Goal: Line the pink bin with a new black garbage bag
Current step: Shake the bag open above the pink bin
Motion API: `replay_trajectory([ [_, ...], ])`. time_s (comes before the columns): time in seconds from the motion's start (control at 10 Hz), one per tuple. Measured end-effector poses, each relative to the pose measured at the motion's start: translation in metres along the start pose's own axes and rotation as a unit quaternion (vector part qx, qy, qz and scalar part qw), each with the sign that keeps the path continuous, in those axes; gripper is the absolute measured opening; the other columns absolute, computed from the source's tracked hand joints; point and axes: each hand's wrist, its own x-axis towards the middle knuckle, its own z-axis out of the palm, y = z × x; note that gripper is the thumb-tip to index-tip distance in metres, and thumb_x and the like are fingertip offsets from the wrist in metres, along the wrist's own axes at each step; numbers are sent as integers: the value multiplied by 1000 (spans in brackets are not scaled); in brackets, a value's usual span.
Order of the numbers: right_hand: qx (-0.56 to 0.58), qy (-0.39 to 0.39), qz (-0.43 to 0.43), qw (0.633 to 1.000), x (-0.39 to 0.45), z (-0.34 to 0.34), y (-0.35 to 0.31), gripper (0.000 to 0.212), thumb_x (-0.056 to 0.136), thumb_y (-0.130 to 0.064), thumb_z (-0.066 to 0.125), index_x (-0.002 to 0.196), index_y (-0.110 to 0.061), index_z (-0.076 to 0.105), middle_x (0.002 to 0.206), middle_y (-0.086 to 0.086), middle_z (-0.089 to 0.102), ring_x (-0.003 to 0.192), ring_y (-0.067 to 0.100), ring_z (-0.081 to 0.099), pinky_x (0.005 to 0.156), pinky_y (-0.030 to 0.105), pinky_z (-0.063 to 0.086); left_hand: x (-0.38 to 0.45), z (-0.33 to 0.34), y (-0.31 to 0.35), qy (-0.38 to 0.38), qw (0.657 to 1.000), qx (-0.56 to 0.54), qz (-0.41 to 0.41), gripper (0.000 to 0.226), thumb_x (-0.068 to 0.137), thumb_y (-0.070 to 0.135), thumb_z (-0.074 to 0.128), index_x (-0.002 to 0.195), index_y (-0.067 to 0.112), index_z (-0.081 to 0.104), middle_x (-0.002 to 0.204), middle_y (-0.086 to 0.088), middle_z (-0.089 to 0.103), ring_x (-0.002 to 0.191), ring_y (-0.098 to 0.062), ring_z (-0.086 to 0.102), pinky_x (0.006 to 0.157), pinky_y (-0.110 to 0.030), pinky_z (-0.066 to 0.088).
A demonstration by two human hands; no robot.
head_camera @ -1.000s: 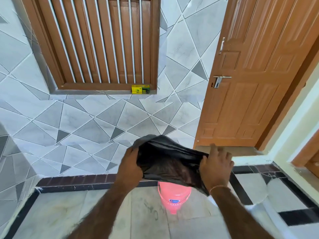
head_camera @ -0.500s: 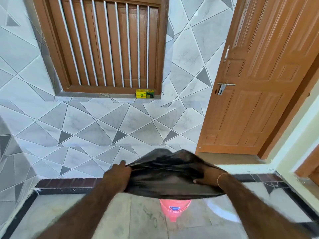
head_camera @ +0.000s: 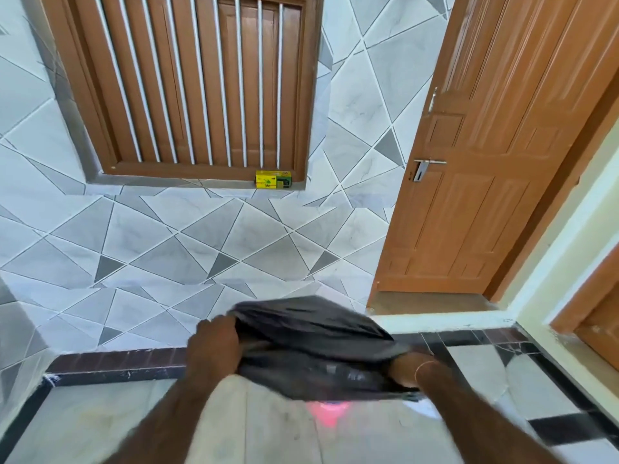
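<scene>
So the black garbage bag is stretched out in front of me between both hands, held up over the floor, all crumpled and a bit blurry. The pink bin is right underneath it on the floor, and only a sliver of pink peeks out below the bag's lower edge, so most of it is covered.

My left hand grips the bag's left edge, fingers curled around the plastic. My right hand is on the right side, mostly tucked under the bag; I honestly can't tell how those fingers sit, only that the hand is in against the plastic. There's a thin bangle on that wrist.

Beyond that, the marble floor has a dark border strip along the tiled wall. Up on the wall is a wooden window with metal bars, and a small yellow box sits on its sill at the right end. A brown wooden door stands to the right.
</scene>
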Motion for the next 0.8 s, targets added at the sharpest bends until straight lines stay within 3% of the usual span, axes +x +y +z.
replay_trajectory([
  [0.1, 35, -8, -17, 999, -35, -22, -19, 61, 92, -64, 32, 142, -31, 44, 146, 5, 49, 132, 28, 47, 110, 39, 34, 17, -18, 5, 22, 959, -265, -96, 32, 82, -5, 48, 107, 2, 67, 102, -18, 68, 99, -37, 63, 85, -40, 51],
  [0.2, 181, -31, -87, 979, -64, -37, -36, 54, 93, -66, 32, 129, -33, 56, 131, 0, 61, 116, 21, 58, 100, 34, 40, 29, -28, 6, 37, 896, -408, -173, 33, 83, -11, 42, 106, -3, 66, 94, -17, 63, 87, -33, 59, 81, -40, 50],
  [0.3, 513, -10, -174, 841, -96, -48, -53, 45, 96, -50, 43, 105, -16, 70, 100, 10, 75, 86, 25, 70, 76, 35, 57, 38, -25, -3, 53, 934, -327, -131, 33, 77, -8, 46, 100, 1, 68, 99, -22, 68, 90, -39, 62, 82, -40, 51],
  [0.4, 639, 222, -171, 717, -104, -45, -60, 21, 96, -28, 52, 103, -18, 69, 86, 15, 74, 81, 30, 70, 70, 37, 57, 45, -24, -1, 35, 952, -294, -82, 37, 74, -7, 45, 99, 4, 69, 102, -20, 69, 93, -40, 62, 82, -39, 50],
  [0.5, 646, 324, -104, 683, -91, -41, -53, 22, 90, -18, 65, 110, -24, 59, 81, 11, 75, 79, 32, 70, 76, 46, 55, 51, -20, 12, 11, 958, -284, -49, 37, 72, 11, 44, 100, 6, 67, 104, -17, 69, 96, -40, 60, 88, -44, 50],
  [0.6, 388, 272, -30, 880, -49, -29, -29, 59, 83, -25, 74, 131, -41, 44, 92, -3, 73, 86, 23, 68, 85, 38, 53, 63, -15, 29, 0, 963, -270, -7, 33, 78, 23, 55, 106, 10, 65, 107, -10, 68, 100, -34, 61, 89, -38, 47],
  [0.7, 227, 175, 41, 957, -1, -19, -12, 20, 87, -32, 63, 106, -25, 65, 94, 3, 71, 92, 27, 67, 81, 33, 51, 82, 0, 43, -46, 969, -230, 72, 50, 69, 18, 73, 117, 16, 58, 109, -2, 67, 102, -25, 62, 89, -34, 48],
  [0.8, 188, 111, 58, 974, 50, -17, 1, 16, 85, -27, 60, 94, -17, 70, 90, 8, 71, 92, 31, 68, 76, 31, 50, 103, 24, 58, -125, 968, -160, 150, 80, 68, 13, 74, 138, 27, 39, 119, 0, 62, 108, -23, 60, 91, -31, 45],
])
